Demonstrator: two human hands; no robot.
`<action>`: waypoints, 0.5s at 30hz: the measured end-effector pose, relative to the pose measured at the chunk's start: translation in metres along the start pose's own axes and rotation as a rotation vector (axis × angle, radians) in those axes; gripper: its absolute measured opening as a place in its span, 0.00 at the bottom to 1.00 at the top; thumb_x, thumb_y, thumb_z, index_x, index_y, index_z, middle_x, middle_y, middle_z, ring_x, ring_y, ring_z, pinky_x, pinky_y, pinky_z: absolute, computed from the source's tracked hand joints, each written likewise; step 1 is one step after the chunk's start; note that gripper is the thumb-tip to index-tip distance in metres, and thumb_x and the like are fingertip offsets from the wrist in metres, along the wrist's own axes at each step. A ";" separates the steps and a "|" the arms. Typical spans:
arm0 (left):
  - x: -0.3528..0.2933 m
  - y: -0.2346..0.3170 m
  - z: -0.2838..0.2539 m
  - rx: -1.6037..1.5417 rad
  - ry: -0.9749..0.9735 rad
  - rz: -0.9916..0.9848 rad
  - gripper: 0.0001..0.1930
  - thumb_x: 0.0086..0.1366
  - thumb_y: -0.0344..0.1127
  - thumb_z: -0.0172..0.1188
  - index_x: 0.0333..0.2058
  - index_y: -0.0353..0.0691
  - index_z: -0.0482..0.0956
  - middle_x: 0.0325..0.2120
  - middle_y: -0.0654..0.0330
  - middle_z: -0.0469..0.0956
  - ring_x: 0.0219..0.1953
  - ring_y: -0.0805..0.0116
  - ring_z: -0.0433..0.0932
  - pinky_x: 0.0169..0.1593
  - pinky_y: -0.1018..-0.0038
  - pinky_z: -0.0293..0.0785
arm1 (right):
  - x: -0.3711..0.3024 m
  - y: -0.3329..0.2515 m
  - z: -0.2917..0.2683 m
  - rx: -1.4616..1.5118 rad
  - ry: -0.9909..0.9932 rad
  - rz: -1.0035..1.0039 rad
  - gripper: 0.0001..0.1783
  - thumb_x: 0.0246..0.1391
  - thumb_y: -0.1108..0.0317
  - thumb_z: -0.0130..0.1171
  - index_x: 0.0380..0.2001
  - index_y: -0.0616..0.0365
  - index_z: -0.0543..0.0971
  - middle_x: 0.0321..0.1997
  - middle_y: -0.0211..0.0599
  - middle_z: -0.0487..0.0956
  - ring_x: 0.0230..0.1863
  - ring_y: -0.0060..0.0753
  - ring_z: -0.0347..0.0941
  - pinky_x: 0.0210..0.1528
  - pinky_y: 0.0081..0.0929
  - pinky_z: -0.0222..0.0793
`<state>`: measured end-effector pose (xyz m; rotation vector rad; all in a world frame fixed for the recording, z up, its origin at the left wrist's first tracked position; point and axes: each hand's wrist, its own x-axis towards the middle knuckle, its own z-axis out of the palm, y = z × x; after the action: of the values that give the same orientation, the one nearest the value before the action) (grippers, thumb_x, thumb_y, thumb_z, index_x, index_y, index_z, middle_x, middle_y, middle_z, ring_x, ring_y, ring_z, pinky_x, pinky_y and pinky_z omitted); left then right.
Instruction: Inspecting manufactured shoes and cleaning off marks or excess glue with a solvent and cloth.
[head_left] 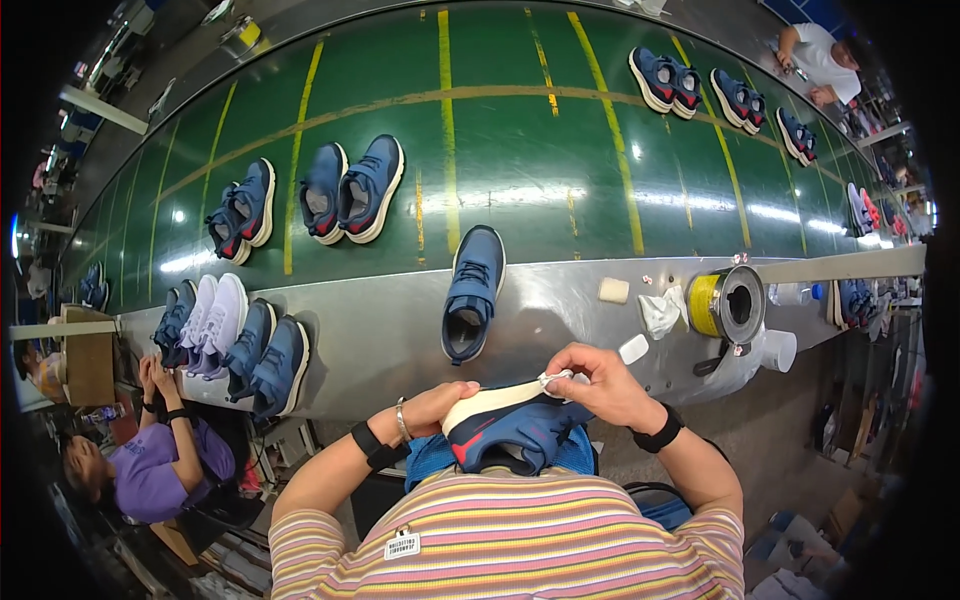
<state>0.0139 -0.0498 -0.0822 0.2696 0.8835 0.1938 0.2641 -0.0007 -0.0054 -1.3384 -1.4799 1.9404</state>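
A blue sneaker [515, 435] with a cream sole and red accents lies tilted on its side close against my body. My left hand [437, 406] grips the sole at its left end, thumb on top. At the other end of the sole, my right hand [603, 387] pinches a small white cloth [556, 380] against the sole edge. Directly ahead, a matching blue sneaker [473, 295] stands upright across the metal ledge and the green belt's edge. Part of the held sneaker's upper is hidden by my right hand and shirt.
The green conveyor belt [510, 150] carries pairs of blue sneakers [350, 190]. Along the metal ledge [390, 320] stand more shoes, white ones [217, 325] included, at left; at right, a cream block [614, 290], crumpled tissue [662, 312] and a round can [727, 302]. A co-worker in purple [160, 465] sits left.
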 end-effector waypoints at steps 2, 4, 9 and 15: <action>-0.004 0.002 0.002 0.004 -0.004 0.011 0.18 0.65 0.45 0.40 0.38 0.36 0.71 0.32 0.62 0.75 0.32 0.77 0.74 0.37 0.79 0.71 | 0.003 -0.002 0.005 -0.146 -0.036 -0.149 0.07 0.48 0.69 0.57 0.29 0.62 0.74 0.26 0.31 0.73 0.28 0.20 0.67 0.31 0.20 0.64; -0.006 0.005 0.005 0.023 -0.005 -0.013 0.19 0.65 0.46 0.40 0.38 0.36 0.71 0.32 0.63 0.75 0.31 0.77 0.74 0.37 0.79 0.72 | 0.005 -0.006 0.008 -0.175 -0.068 -0.162 0.07 0.48 0.69 0.57 0.29 0.62 0.73 0.26 0.32 0.73 0.28 0.21 0.68 0.32 0.21 0.64; 0.016 -0.007 -0.002 0.070 -0.082 0.078 0.19 0.65 0.48 0.42 0.38 0.37 0.72 0.32 0.62 0.75 0.31 0.75 0.74 0.37 0.76 0.72 | -0.006 -0.002 -0.008 -0.196 0.021 -0.153 0.07 0.50 0.70 0.55 0.31 0.62 0.72 0.27 0.32 0.72 0.28 0.20 0.68 0.31 0.21 0.65; 0.054 0.019 0.066 0.073 0.018 0.009 0.21 0.63 0.46 0.40 0.44 0.35 0.70 0.38 0.57 0.75 0.39 0.69 0.74 0.44 0.73 0.70 | -0.070 0.032 -0.141 0.268 0.373 -0.128 0.07 0.50 0.74 0.56 0.34 0.60 0.72 0.28 0.24 0.73 0.26 0.12 0.67 0.28 0.12 0.66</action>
<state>0.0976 -0.0265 -0.0762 0.3407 0.9089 0.1732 0.4241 0.0124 -0.0022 -1.3549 -1.0597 1.6307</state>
